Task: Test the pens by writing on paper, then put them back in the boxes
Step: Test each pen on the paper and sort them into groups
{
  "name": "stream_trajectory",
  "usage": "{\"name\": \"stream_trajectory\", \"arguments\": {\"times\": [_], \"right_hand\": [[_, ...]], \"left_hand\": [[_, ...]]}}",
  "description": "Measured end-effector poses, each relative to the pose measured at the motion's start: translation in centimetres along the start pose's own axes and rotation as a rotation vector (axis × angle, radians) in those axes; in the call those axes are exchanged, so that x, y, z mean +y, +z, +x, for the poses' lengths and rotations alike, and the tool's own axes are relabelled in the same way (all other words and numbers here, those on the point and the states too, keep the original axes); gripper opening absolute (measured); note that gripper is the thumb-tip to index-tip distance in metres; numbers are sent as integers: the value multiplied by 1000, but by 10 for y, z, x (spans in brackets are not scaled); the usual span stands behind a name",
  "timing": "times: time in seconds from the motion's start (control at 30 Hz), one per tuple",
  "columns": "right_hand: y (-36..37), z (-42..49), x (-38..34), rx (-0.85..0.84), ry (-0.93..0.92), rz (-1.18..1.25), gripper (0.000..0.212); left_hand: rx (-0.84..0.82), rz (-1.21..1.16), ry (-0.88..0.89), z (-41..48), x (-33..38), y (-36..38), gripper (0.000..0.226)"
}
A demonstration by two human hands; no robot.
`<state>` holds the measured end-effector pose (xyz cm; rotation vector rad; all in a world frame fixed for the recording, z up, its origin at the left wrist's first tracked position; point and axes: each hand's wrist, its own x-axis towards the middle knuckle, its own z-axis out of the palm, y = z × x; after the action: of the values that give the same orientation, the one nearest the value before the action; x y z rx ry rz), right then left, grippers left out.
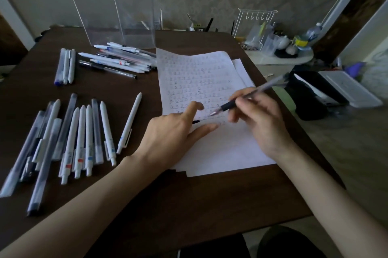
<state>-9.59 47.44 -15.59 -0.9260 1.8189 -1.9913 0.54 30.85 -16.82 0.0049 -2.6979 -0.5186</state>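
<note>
My right hand (260,119) grips a clear pen with a black grip (252,94), its tip touching the white paper (210,148) among rows of written marks. My left hand (172,129) rests on the paper's left edge with index finger and thumb stretched out. A small black pen cap (196,121) pokes out between them, seemingly held by the hidden fingers. Two tall clear boxes (117,6) stand at the back of the dark table (189,205). Several pens lie in a near-left row (84,138), a back pile (117,60) and a small group (67,66).
One white pen (130,123) lies alone between the near-left row and the paper. Off the table's right side are a white wire rack with cups and bottles (273,35) and a black-and-white device (327,90). The table's right edge runs close to the paper.
</note>
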Motion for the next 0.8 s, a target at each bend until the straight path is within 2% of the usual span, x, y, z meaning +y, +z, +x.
{"name": "stream_trajectory", "arguments": {"times": [0.07, 0.13, 0.2, 0.3, 0.37, 0.47, 0.6, 0.8], "right_hand": [[-5, 4, 1, 212, -13, -16, 19], [-9, 6, 5, 287, -30, -108, 27], [-9, 5, 11, 271, -26, -220, 32], [-6, 6, 15, 193, -3, -379, 24], [-6, 8, 16, 184, 13, -447, 27], [-10, 10, 20, 232, 52, -456, 33], [-10, 10, 20, 300, 56, -437, 30], [-10, 10, 22, 267, 44, -468, 29]], "left_hand": [[2, -37, 78, -1, -1, -2, 65], [-59, 5, 221, -5, 1, -1, 63], [-126, 93, 309, -8, 1, 4, 65], [-175, 141, 298, -10, 1, 10, 67], [-167, 129, 283, -11, 1, 12, 67], [-170, 114, 279, -10, 0, 14, 66], [-168, 116, 270, -10, 0, 14, 66], [-187, 114, 253, -10, 0, 13, 66]]}}
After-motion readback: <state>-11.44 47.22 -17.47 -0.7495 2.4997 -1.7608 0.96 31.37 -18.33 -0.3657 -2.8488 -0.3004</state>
